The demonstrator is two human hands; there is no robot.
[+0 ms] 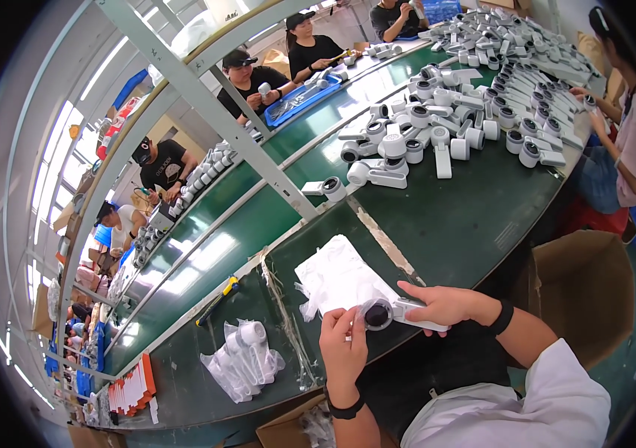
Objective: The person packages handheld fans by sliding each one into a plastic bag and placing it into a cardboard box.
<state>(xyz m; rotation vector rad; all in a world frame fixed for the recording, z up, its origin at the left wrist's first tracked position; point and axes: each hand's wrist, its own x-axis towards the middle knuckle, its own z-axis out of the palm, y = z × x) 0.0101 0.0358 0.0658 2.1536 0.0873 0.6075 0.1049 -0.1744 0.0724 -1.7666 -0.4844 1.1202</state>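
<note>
My right hand (456, 306) grips the flat handle of a white handheld device (407, 311), its thumb along the top. The device's round head has a dark centre and points left. Close against that head, my left hand (344, 343) has its fingers pinched on what looks like the edge of a thin clear plastic bag (366, 306). Just beyond both hands lies a stack of white plastic bags (344, 276). Left of my left hand, several white devices wrapped in clear bags (243, 358) rest on the green table (295, 284).
A large pile of white devices (437, 123) covers the table's far right. A yellow-and-black cutter (217, 301) lies left, near orange-and-white card pieces (131, 388). A metal post (258, 157) rises ahead. An open cardboard box (583, 291) stands at right. Several people work around the line.
</note>
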